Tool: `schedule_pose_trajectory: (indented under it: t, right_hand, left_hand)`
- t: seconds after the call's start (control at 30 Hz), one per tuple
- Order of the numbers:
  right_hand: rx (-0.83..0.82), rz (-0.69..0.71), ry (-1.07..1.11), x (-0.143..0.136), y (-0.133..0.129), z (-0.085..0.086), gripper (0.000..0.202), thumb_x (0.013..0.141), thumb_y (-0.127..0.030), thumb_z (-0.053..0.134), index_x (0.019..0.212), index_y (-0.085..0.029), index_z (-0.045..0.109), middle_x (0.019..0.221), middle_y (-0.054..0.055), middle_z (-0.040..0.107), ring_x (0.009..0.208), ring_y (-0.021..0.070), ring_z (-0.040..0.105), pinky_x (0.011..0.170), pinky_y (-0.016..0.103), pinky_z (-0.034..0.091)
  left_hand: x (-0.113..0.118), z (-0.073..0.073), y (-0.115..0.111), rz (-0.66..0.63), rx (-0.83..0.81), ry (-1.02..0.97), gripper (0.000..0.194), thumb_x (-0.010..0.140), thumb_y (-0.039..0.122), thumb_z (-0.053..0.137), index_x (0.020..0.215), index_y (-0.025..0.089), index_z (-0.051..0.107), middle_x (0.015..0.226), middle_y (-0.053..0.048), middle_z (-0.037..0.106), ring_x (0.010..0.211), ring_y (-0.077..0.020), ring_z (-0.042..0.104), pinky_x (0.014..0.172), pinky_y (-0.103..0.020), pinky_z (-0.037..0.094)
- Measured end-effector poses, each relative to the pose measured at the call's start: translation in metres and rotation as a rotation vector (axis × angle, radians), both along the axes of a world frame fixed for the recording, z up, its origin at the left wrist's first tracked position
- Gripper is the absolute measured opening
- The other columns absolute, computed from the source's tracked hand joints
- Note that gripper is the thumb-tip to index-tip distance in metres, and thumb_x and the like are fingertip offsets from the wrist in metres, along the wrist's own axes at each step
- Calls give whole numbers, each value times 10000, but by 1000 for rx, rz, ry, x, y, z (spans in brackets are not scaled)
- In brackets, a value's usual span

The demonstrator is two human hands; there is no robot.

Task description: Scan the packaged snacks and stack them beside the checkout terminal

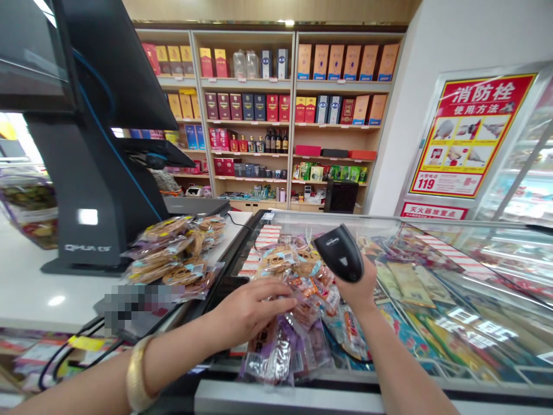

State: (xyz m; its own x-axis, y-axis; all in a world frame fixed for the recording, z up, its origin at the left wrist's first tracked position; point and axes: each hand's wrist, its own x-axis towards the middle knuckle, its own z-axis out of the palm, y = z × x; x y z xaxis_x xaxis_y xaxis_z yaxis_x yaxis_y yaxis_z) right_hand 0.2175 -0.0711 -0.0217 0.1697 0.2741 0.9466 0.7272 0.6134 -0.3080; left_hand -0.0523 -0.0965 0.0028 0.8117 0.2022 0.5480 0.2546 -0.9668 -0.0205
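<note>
My right hand grips a black handheld barcode scanner above a glass-topped freezer. My left hand, with a gold bangle at the wrist, reaches over a heap of clear-wrapped snacks. Its fingers curl onto a clear snack packet; part of the grip is hidden. Around it lie packets of brown ring-shaped snacks, orange-and-white wrapped snacks and purple-labelled packets. More ring-snack packets are piled on the counter to the left.
A black checkout terminal stands on the white counter at left, with cables below. The freezer glass covers packaged goods at right. Behind are shelves of boxes and bottles, and a red fire-hydrant poster hangs at right.
</note>
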Motion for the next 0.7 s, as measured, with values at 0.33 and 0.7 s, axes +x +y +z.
schedule_pose_trajectory:
  t: [0.33,0.7]
  right_hand:
    - [2,6,-97,-3,-3,2,83,711,-278,605,751,-209,585,640,15,614,572,184,589,532,281,462]
    - [33,7,-183,-2,0,-4,203,735,-380,664,833,-209,619,674,34,644,611,213,626,548,299,487]
  left_hand:
    - [-25,-10,-37,133,-132,270,709,823,283,611,1477,280,338,1539,-124,368,1415,-303,345,1153,-515,306]
    - [-148,74,47,1223,-29,-330,575,838,488,535,1248,85,547,1285,-232,548,1213,-409,502,995,-559,405]
